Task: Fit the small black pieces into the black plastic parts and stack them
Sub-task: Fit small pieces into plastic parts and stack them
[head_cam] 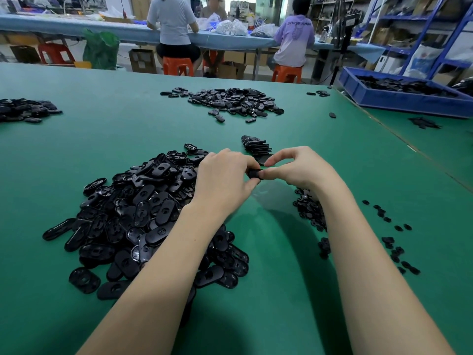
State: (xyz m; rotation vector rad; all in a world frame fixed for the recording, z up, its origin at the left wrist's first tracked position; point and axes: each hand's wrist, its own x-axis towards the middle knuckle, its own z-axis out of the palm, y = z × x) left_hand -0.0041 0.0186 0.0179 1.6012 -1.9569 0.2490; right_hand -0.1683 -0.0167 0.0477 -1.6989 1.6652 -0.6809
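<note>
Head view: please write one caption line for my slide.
Both hands pinch one black plastic part above a green table, between two piles.

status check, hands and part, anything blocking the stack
Left hand and right hand both pinch one black plastic part above the table. Stack just beyond, way to it open. Big pile under the left forearm.

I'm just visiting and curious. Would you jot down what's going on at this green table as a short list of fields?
Surface: green table
Left hand: pinches a black part together with the other hand
Right hand: pinches the same part
Big pile of parts: under and left of the left arm
Small pieces: scattered by the right arm
Stack: just beyond the hands
Far pile: mid-table
Blue bin: far right
</note>
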